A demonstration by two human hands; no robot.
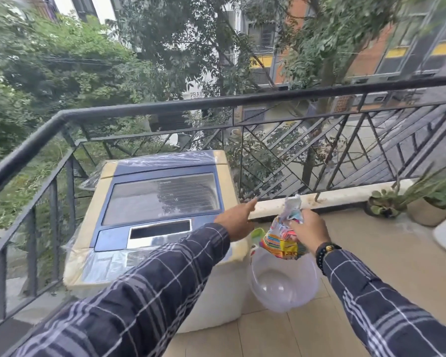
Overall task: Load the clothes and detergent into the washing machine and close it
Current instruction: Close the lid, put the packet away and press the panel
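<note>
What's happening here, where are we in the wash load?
A person stands on a balcony at a top-loading washing machine. The right hand grips a colourful detergent packet by its crumpled top, beside the machine. The left hand reaches over the machine's right edge, fingers straight, holding nothing. The lid is down. A clear basin on the floor looks empty; no clothes show.
</note>
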